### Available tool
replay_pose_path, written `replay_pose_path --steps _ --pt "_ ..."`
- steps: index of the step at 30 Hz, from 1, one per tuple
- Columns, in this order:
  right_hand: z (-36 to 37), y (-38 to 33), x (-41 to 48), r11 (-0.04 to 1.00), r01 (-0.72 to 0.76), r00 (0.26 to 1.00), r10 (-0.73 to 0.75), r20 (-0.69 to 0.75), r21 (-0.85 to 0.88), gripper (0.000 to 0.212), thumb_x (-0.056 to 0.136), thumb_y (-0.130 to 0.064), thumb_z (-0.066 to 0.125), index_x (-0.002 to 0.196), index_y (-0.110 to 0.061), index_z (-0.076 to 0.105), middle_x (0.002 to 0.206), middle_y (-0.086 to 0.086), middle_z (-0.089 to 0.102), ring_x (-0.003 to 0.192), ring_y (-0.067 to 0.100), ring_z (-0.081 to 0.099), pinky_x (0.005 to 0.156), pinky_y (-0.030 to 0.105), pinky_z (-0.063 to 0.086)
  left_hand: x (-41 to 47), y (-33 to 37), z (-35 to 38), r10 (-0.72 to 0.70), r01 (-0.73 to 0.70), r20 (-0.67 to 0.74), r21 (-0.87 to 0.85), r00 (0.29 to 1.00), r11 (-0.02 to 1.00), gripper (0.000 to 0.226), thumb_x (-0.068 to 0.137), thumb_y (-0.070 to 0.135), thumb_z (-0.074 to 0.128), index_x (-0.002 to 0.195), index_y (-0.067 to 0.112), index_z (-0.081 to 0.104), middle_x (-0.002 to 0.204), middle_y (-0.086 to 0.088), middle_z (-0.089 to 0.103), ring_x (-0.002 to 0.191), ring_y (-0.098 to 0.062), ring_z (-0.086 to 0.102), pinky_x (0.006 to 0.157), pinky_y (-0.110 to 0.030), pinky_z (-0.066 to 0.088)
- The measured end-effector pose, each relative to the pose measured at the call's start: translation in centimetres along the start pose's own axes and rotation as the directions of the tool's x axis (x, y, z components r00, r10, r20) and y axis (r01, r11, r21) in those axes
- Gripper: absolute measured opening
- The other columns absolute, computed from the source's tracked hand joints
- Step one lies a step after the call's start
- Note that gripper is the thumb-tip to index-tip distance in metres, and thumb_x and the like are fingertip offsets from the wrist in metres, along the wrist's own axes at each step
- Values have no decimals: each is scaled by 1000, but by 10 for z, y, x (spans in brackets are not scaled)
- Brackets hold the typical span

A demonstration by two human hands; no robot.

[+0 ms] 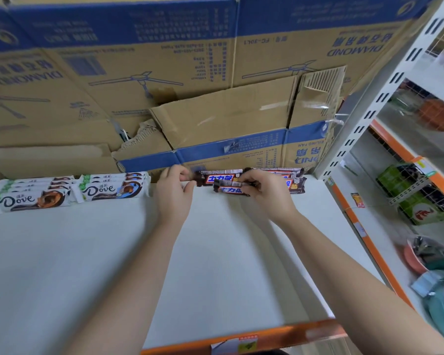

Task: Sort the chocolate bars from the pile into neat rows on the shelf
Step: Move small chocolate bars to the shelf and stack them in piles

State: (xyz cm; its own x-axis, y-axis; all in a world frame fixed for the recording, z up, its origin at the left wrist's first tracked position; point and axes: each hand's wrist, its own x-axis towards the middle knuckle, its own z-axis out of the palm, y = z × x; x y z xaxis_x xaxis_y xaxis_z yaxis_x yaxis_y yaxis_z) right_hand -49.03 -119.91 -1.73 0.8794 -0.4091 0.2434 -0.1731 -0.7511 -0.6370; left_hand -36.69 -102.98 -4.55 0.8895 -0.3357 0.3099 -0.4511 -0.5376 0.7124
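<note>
Step in hand: the person is placing a dark-wrapped chocolate bar (231,188) into the row forming at the back of the shelf (87,252), just right of frame centre.
Right hand (269,193): its fingers (246,181) are pinching closed on the right end of this bar.
Left hand (173,194): it is curling loosely at the left end of the back bar (219,177); whether it is gripping or only steadying cannot be told.
Bar long axis: it is running left to right across the frame, parallel to the back bar and just in front of it.
Nearer hand: the right hand, already on the bar.
Neighbouring stock: the white Dove bars (69,189) are lying in rows at centre left.
Backdrop: the cardboard boxes (215,111) are standing behind the rows.
Next move, judged: pushing the bar back until it lies flush.
</note>
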Motion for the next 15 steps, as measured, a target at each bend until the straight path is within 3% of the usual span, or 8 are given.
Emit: replay_pose_path --steps 5,11,15 --pt "30 -30 28 997 78 997 -78 18 9 16 78 -5 69 93 -11 72 90 3 73 83 19 66 77 30 50 -19 -26 -36 65 -88 123 191 990 978 17 86 16 60 102 18 65 105 3 62 96 -18 58 75 -32 47" --pt "69 -57 46 986 161 985 -158 62 -40 14 79 -3 65 91 -8 71 91 6 73 85 25 65 76 33 48 -40 -57 -59 167 -222 192 313 967 923 14 86 20 60 97 18 69 101 3 64 98 -20 57 84 -35 49" --pt "88 -64 50 985 154 987 -150 59 -74 14 80 -2 61 89 -9 70 89 6 72 83 26 63 72 35 48 -40 -65 -66 180 -225 159 343 971 912 14 85 22 59 94 19 69 97 4 64 94 -19 57 82 -33 47"
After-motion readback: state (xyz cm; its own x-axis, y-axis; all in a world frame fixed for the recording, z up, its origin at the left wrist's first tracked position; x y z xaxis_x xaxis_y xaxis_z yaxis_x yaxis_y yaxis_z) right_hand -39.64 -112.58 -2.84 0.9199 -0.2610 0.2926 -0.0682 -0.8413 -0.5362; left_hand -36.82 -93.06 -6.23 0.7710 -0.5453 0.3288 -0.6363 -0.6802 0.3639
